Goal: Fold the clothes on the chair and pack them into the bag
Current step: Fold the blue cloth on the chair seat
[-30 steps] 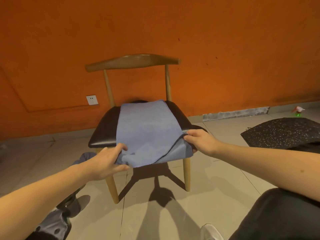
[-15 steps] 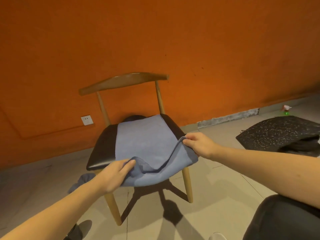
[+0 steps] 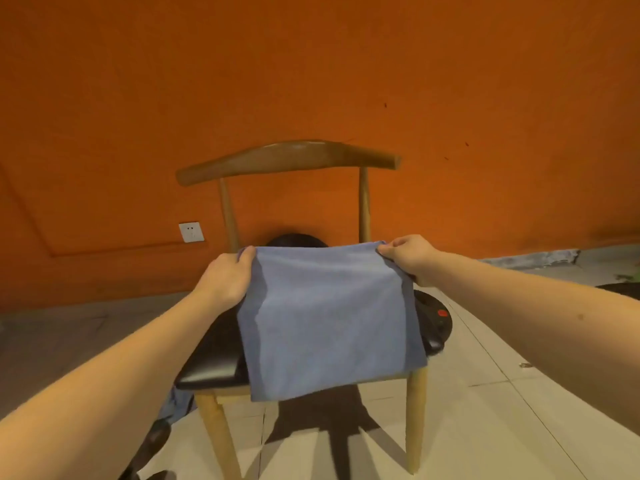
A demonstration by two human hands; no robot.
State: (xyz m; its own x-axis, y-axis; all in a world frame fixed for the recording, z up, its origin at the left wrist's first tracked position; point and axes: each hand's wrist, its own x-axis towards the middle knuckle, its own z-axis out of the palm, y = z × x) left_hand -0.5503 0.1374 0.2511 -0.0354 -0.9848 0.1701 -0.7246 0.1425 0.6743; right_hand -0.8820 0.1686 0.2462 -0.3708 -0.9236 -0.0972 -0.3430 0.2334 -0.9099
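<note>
Now: mid-fold, one garment in hand.

- Blue fabric [image 3: 180, 403] lies low at 7 o'clock of the chair [image 3: 287, 159], by the front leg. It is partly hidden and probably waits its turn.
- Socket [image 3: 191, 232] on the wall at 9 o'clock of the chair.
- Left hand [image 3: 225, 278] is at 10 o'clock of the cloth [image 3: 329, 317]. Its grip is clamped on the top left corner, fingers curled over the edge.
- The cloth is blue and held up by its top edge over the seat [image 3: 207, 358]. It hangs flat, and the lower hem drapes past the seat front at 6 o'clock.
- A dark rounded thing [image 3: 294, 239] shows just behind the top edge at 12 o'clock. Cannot tell what it is.
- Right hand [image 3: 412, 258] is at 2 o'clock of the cloth, grip pinched tight on the top right corner.
- A dark object with a red spot [image 3: 433, 327] sits at 3 o'clock on the seat, its inner side hidden behind the cloth.
- No bag plainly in view.

Judgement: folding is under way and packing has not begun. The next move likely calls for carrying both corners level and together to meet another edge. Pull must be even on both sides, or the fold skews.
</note>
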